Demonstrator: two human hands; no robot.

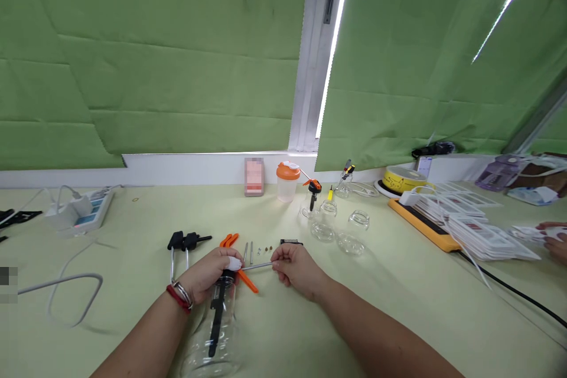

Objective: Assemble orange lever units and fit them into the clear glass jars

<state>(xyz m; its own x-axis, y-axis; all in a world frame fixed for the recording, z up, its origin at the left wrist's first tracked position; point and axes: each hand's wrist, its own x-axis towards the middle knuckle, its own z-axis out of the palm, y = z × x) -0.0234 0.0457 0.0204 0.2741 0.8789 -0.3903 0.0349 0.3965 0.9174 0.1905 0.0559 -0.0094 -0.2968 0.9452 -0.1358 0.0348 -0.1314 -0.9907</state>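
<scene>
A clear glass bottle [224, 331] lies near the bottom of the view, a black part visible inside it. My left hand [210, 271] is closed around its black neck, where an orange handle [248, 281] sticks out; a white covering shows on the thumb. My right hand [295, 269] pinches the end of a thin metal rod [258, 266], whose other end reaches the handle by my left fingers. Beyond my hands lie two metal pins [251, 253], several tiny parts [266, 249] and a dark spring [290, 241].
Two black pump heads [190, 241] stand left. Behind are an orange-lidded cup [287, 180], glass jars [358, 220] and a small bottle with a black-orange top [313, 186]. An orange-edged case [425, 227] and stacked cards [482, 230] lie right; another person's hand [557, 242] is at the right edge.
</scene>
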